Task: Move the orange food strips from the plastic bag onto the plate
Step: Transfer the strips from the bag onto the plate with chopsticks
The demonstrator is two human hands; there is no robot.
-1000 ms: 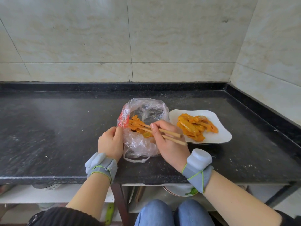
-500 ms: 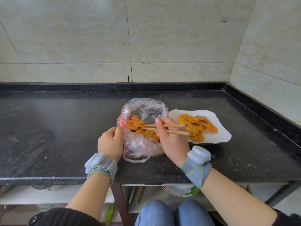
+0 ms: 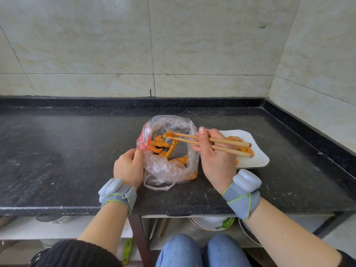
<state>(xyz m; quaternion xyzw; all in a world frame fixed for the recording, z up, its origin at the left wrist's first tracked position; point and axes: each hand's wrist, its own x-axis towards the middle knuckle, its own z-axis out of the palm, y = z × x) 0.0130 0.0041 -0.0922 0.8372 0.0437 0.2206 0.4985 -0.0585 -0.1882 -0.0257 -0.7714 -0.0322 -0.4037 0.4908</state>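
Plate [image 3: 258, 160] lay at 3 o'clock of plastic bag [image 3: 169, 170], counter [image 3: 67, 151] wide at 9 | right hand [image 3: 213, 157] gripped chopsticks [image 3: 227, 143] pinching orange strip [image 3: 171, 149] | left hand [image 3: 128, 166] pinched bag rim

Head view, down onto countertop [image 3: 67, 160] (close)
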